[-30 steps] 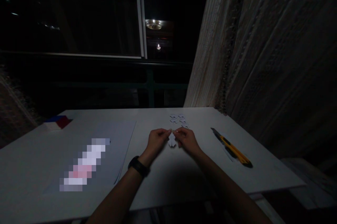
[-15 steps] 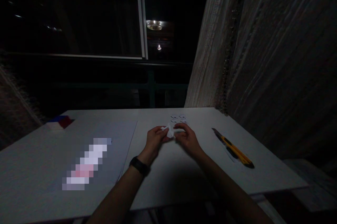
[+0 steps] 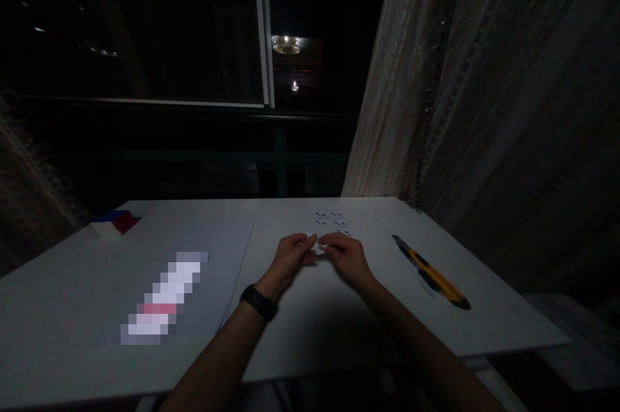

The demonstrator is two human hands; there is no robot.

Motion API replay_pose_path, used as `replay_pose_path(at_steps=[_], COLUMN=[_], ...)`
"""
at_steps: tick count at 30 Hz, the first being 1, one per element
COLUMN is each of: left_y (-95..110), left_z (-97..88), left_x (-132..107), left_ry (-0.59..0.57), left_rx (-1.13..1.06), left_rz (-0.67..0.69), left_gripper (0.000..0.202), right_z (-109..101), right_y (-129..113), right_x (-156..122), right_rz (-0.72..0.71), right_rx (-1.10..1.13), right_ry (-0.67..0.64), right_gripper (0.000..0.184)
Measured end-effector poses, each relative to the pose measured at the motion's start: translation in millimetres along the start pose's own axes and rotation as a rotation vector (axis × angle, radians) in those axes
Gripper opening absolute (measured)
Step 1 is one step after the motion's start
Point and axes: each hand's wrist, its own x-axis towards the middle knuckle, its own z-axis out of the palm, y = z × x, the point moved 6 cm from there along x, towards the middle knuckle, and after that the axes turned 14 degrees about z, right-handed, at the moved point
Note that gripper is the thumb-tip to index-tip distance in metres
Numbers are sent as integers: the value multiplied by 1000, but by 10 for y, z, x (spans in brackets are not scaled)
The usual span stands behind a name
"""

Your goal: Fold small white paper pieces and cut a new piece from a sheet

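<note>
My left hand and my right hand meet near the middle of the white table, fingers pinched together on a small white folded paper piece that is mostly hidden between them. A black watch is on my left wrist. Just beyond my hands lie several small white folded paper pieces in a cluster on the table.
A yellow and black utility knife lies to the right of my hands. A large pale sheet covers the table's left half. A red, white and blue cube sits at the far left corner. A curtain hangs at the right, with a dark window behind.
The paper piece hung visibly between my fingertips a second ago. It was turned and is now folded smaller, nearly hidden by my fingers. Both hands stayed in the same spot.
</note>
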Motion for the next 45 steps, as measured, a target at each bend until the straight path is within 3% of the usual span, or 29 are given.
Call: replay_pose_path(at_steps=[6,12,19,33,45], left_y=[28,30,45,72,47], left_z=[-10,-6,-29,-3,26], left_x=[25,23,19,10,-2], left_ry=[19,24,63,26,2], left_rx=[83,21,67,87,52], left_rz=[96,55,118,137,74], left_gripper=[35,37,36,34,29], right_z=[-2,-22,-18,-15,-20], right_y=[23,44,19,45,52], right_x=[-3,9,0,-3,-3], right_rz=[12,36,-4,35,40], right_rx=[-51,-67,-57,-34,-71], right_ry=[15,38,31,44,63], right_gripper=[13,14,14,11,14])
